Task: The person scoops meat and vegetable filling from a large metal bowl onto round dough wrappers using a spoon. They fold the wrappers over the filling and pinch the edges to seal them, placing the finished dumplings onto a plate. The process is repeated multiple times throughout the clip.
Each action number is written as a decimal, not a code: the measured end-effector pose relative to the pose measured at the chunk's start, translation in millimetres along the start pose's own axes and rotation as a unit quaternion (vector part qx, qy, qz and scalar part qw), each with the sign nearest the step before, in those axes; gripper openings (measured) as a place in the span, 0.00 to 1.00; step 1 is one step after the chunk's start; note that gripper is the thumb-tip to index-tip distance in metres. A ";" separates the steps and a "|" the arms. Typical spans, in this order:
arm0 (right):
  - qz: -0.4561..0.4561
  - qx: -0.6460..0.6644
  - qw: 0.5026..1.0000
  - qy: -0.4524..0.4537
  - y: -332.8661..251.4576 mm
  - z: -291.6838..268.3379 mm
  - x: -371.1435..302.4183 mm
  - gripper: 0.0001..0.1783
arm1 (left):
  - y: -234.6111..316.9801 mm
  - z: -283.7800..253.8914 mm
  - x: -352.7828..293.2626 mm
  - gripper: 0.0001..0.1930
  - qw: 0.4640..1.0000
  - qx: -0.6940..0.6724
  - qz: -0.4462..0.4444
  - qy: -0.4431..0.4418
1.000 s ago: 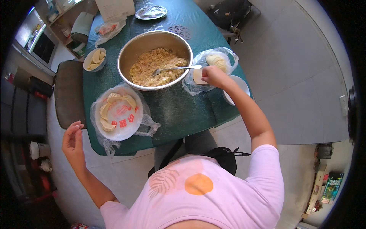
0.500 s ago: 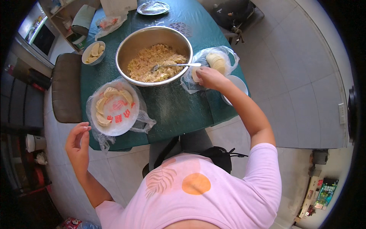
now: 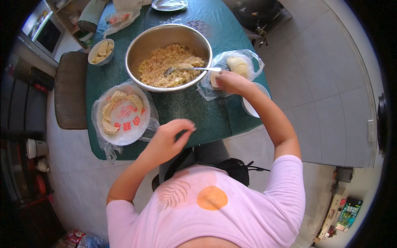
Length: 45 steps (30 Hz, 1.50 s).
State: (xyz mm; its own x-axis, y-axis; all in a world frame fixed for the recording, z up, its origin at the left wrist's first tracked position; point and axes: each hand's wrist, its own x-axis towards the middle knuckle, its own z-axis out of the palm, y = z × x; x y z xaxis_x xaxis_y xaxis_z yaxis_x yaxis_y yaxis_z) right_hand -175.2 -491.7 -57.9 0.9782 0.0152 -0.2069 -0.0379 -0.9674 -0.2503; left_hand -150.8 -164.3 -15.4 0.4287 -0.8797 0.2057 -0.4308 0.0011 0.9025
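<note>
My right hand [image 3: 232, 82] is at the plastic bag on the right, its fingertips closed on the edge of a round, pale dumpling wrapper [image 3: 214, 79]. Beside it a stack of wrappers [image 3: 237, 65] lies on the clear bag [image 3: 256, 66]. My left hand [image 3: 167, 138] hovers over the table's near edge, slightly blurred, with fingers curved, thumb apart and nothing visible in it. A large steel bowl [image 3: 131, 76] contains minced filling [image 3: 167, 62], and a metal spoon [image 3: 198, 69] rests in it with its handle over the rim.
A white plate [image 3: 138, 93] on a plastic bag carries several folded dumplings [image 3: 108, 110] at left. Farther back stands a small bowl [image 3: 97, 61] with more dumplings. A white bowl [image 3: 249, 106] is partly under my right forearm. The green table [image 3: 186, 107] has a brown chair [image 3: 70, 91] alongside.
My left hand has swung right, from beside the dumpling plate to the middle of the table's near edge. My right hand stays by the wrappers, with only a slight shift.
</note>
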 end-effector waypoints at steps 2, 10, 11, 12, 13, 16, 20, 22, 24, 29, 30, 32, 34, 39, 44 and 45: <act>-0.021 0.004 1.000 -0.003 6.4 1.7 1.3 0.06 | -17.3 28.5 33.3 0.10 0.995 0.061 0.077 -0.034; 0.083 0.205 0.974 0.047 23.7 -32.4 0.9 0.08 | -88.6 86.1 115.7 0.15 0.944 0.318 0.082 -0.044; 0.101 0.247 0.961 0.069 29.4 -31.4 0.1 0.09 | -84.1 84.1 117.6 0.15 0.944 0.316 0.072 -0.064; 0.112 0.315 0.940 0.070 35.2 -31.7 -2.8 0.09 | -77.7 81.1 118.7 0.15 0.944 0.314 0.062 -0.084; 0.134 0.366 0.917 0.082 40.5 -32.1 -5.8 0.09 | -73.9 79.5 119.8 0.15 0.943 0.312 0.052 -0.103; 0.169 0.490 0.848 0.112 43.4 -36.2 -11.9 0.08 | -75.9 78.9 120.2 0.13 0.965 0.251 0.059 -0.052; 0.201 0.557 0.794 0.138 38.2 -39.0 -19.1 0.08 | -72.2 91.0 135.3 0.09 0.993 0.069 0.060 0.077; 0.214 0.569 0.776 0.167 28.1 -40.2 -24.8 0.09 | -66.4 97.3 142.5 0.08 0.986 -0.120 -0.073 0.095; 0.181 0.607 0.764 0.128 22.2 -45.6 -38.3 0.09 | -70.0 99.1 143.8 0.12 0.963 -0.182 -0.119 0.156; 0.126 0.592 0.795 0.038 -19.6 -59.0 -70.9 0.09 | -36.0 88.6 125.8 0.23 0.894 -0.403 -0.158 0.116; 0.125 0.584 0.802 0.016 -26.1 -60.8 -73.7 0.09 | -26.7 81.3 121.2 0.20 0.877 -0.453 -0.155 0.051; 0.066 0.569 0.819 -0.019 -32.6 -55.9 -78.9 0.12 | -27.2 76.7 108.1 0.16 0.858 -0.472 -0.201 0.025; 0.021 0.552 0.833 -0.037 -43.8 -54.2 -85.2 0.17 | -24.1 73.0 96.3 0.12 0.830 -0.511 -0.221 0.018; 0.020 0.445 0.894 0.045 -75.8 -46.7 -92.0 0.10 | -18.9 62.4 78.5 0.12 0.815 -0.530 -0.229 0.051; 0.027 0.443 0.895 0.043 -89.7 -51.0 -91.7 0.10 | -16.4 54.3 65.4 0.11 0.895 -0.410 -0.161 0.069; 0.037 0.476 0.878 0.020 -88.0 -48.1 -90.1 0.10 | -14.7 52.6 62.9 0.10 0.903 -0.392 -0.163 0.067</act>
State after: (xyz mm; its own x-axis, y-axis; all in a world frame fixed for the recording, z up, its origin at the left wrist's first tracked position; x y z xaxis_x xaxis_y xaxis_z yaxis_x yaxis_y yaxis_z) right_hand -250.2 -420.1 28.2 0.9714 -0.0664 -0.2279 -0.2372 -0.3151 -0.9190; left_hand -159.2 -244.7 -35.7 0.5453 -0.8292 -0.1224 0.4084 0.1353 0.9027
